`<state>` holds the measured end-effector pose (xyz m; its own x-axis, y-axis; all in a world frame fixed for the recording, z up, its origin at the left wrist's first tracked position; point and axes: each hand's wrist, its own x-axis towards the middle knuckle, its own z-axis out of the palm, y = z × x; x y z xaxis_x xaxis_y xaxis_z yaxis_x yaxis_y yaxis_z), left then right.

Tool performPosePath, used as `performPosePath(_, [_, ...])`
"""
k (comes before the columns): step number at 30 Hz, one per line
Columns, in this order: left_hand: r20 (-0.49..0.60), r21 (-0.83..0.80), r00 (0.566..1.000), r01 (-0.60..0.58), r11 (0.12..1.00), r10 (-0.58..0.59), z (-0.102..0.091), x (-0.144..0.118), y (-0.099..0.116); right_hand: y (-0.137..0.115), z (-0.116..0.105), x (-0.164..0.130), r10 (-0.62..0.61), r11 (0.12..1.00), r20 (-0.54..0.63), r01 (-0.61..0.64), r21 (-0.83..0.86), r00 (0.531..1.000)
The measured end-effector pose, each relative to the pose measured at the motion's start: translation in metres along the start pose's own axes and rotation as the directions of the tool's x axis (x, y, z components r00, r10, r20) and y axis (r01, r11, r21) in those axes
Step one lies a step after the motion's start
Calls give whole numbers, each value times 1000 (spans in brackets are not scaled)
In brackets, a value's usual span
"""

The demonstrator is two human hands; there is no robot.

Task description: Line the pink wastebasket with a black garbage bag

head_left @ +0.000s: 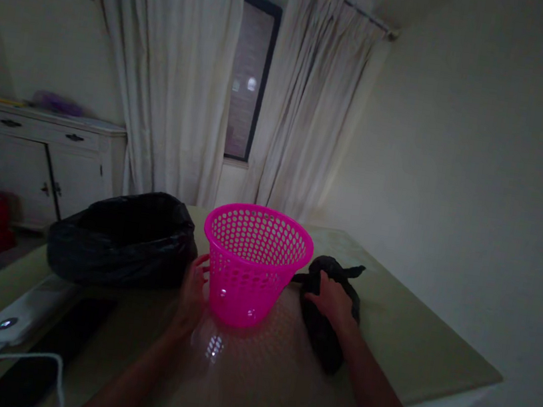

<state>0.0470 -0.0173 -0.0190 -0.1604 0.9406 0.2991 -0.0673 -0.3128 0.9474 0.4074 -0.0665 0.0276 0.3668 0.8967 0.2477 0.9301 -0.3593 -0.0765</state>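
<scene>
A bright pink perforated plastic basket [252, 288] stands upright in the middle of the table. My left hand [192, 293] is at its left side, fingers apart and slightly bent, with the fingertips at the basket wall; whether they press on it I cannot tell. On the basket's right lies a tied black plastic bag [321, 335] with knotted ends sticking out at the top. My right hand [333, 301] grips this bag near the knot, its thumb side toward the basket. What the bag contains is hidden.
A container lined with a black bag [121, 266] stands left of the basket, its mouth facing up. Nearer on the left lie a white power strip [26, 314], a dark flat object [56, 348] and a white cable [60, 369]. The table's right edge [499, 378] borders a wall.
</scene>
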Motion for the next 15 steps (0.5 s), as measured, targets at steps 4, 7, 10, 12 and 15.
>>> performPosePath(4, [-66,66,997,-43,997,47,-3,6,-7,39,-9,2,16,1000,-5,-16,-12,1000])
performPosePath(7, [-46,-1,998,38,999,-38,-1,8,-9,70,-40,7,135,958,-195,-78,277,971])
performPosePath(10, [80,-116,984,165,979,-156,5,7,-9,94,-98,10,348,796,-383,-53,604,856])
performPosePath(12, [128,-143,975,200,969,-182,9,5,-8,103,-147,12,453,676,-494,74,733,742])
performPosePath(15, [94,-96,985,150,984,-142,8,5,-11,102,-218,18,396,634,-670,341,694,628])
